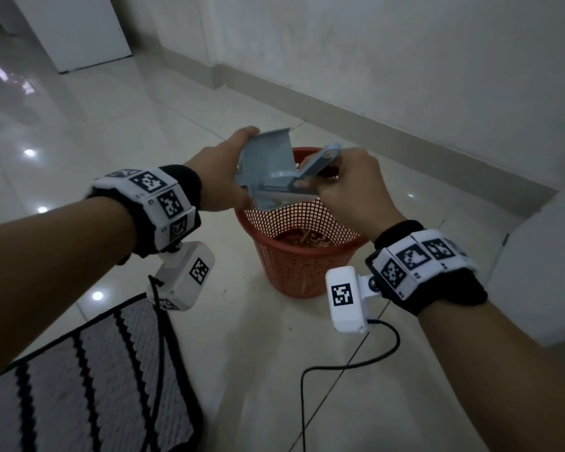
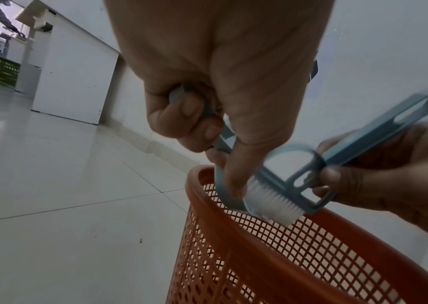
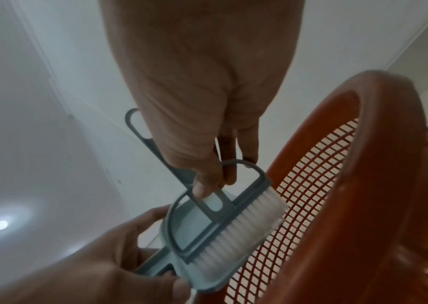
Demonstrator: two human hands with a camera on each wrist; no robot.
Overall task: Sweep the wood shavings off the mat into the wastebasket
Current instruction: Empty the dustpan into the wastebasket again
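My left hand (image 1: 224, 177) is gripping the dustpan (image 1: 268, 168) by its handle, tilting it over the wastebasket (image 1: 302, 256) at frame centre. My right hand (image 1: 349, 187) is pinching the brush (image 3: 223, 232), bristles working against the pan's lip. Step in hand, as I judge it: emptying the pan. Wood shavings (image 1: 307, 241) are lying in the basket's bottom. The mat (image 1: 88, 380) is sitting lower left; whether shavings remain on it I cannot tell. Next move is calling for a check there.

Head view looks down from above; 2 wrist views look up, close; all share wastebasket (image 1: 302, 252) rim.
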